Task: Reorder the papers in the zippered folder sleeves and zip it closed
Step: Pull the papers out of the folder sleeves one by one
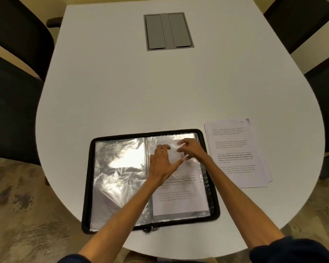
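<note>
Open folder [88, 186] lies long-axis left-right; right hand [190, 149] pinches sleeve [169, 139].

My left forearm [122, 221] and right forearm [235, 196] reach in from 6 o'clock, converging. My left grip [164, 160] is spread, fingertips bent down, thumb toward 3 o'clock. My right grip [190, 149], at its 2 o'clock, pinches the clear sleeve [168, 139].

Office meeting room: big white rounded desk [122, 88] with flush grey cable/power hatch [168, 31] in the middle, dark office chairs [17, 59] round it, patterned carpet [17, 215], printed sheets [237, 152] stacked
</note>
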A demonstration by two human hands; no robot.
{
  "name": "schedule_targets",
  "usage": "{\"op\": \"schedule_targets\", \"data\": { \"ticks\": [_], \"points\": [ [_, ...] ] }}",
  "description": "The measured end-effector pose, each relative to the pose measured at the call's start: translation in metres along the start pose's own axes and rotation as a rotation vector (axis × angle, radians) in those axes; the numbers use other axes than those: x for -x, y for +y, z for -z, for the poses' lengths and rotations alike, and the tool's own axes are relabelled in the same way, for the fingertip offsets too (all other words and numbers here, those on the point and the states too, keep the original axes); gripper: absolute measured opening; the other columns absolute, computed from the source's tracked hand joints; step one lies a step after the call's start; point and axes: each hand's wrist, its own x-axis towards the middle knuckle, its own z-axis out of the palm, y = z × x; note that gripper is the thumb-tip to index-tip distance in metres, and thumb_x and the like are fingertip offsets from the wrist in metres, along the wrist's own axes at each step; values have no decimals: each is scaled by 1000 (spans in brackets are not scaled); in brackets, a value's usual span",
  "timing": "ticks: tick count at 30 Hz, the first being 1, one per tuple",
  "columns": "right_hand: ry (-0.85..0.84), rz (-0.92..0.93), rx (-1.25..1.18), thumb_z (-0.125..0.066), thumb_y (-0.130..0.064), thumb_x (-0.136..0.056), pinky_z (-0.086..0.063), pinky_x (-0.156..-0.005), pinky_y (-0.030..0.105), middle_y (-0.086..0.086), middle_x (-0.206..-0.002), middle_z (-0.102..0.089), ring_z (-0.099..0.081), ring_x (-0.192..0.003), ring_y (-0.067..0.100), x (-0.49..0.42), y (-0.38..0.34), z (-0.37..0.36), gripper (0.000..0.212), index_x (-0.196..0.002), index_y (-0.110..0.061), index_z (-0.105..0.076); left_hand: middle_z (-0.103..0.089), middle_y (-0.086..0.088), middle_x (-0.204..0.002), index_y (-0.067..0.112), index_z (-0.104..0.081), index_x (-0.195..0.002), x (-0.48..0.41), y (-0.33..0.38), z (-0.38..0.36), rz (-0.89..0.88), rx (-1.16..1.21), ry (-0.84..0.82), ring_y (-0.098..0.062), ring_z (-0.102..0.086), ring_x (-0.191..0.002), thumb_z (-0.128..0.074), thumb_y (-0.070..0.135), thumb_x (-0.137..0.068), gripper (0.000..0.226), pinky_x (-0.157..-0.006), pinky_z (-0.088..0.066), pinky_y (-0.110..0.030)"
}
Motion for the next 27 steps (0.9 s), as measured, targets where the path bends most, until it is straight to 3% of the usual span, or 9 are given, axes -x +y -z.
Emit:
{"op": "schedule_targets", "data": {
  "ticks": [4,8,11,13,16,20,24,27],
  "points": [
    [-136,-8,-228,-64,-2,-88,-56,-62,27,16,-93,-70,-69,-71,21,12,-39,-9,31,-119,-4,-60,-42,-1,-118,14,-38,-118,14,31,11,97,120,68,-18,-51,-98,-66,73,-71,80,-81,-48,-38],
    [-198,-6,-471,-59,-1,-93,-58,-64,27,14,-102,-66,-69,-76,22,20,-65,-25,34,-127,-2,-56,-42,-5,-112,10,-30,-115,20,33,31,214,219,137,-27,-60,-89,-72,30,-78,59,-71,-52,-41],
    [-185,17,-643,-62,-19,-94,-58,-70,32,12,-115,-61,-70,-87,28,23,-72,-41,35,-126,-6,-56,-58,-6,-94,12,-30,-116,23,14,56,308,304,206,-28,-63,-75,-63,13,-78,51,-67,-54,-38],
    [-142,-11,-651,-62,-38,-93,-58,-72,35,11,-121,-58,-69,-93,30,22,-70,-51,46,-128,-8,-54,-61,0,-77,12,-36,-115,25,-9,76,413,378,247,-27,-65,-73,-65,9,-78,47,-66,-51,-34],
    [-93,-49,-401,-57,-50,-92,-54,-73,34,8,-124,-59,-69,-94,26,21,-63,-67,53,-131,-15,-52,-67,2,-69,17,-47,-113,33,-55,110,535,519,299,-25,-69,-71,-73,11,-72,48,-68,-52,-38],
    [-190,23,-73,-66,-35,-91,-51,-80,35,6,-121,-63,-61,-105,21,21,-50,-103,38,-124,-16,-62,-71,-5,-80,15,-58,-109,55,-110,145,573,597,309,-17,-71,-63,-75,9,-73,40,-67,-57,-38],
    [-281,164,321,-75,-28,-84,-44,-91,29,7,-131,-59,-54,-122,22,19,-39,-143,49,-128,-13,-61,-72,-3,-82,18,-59,-110,66,-151,151,595,415,373,-21,-71,-77,-71,12,-74,38,-71,-54,-34],
    [-303,253,585,-77,-29,-81,-33,-110,34,8,-141,-53,-43,-134,25,17,-30,-167,56,-131,-14,-60,-66,-8,-104,13,-52,-118,70,-162,142,555,217,399,-28,-64,-91,-66,6,-78,43,-72,-46,-34]
  ]
}}
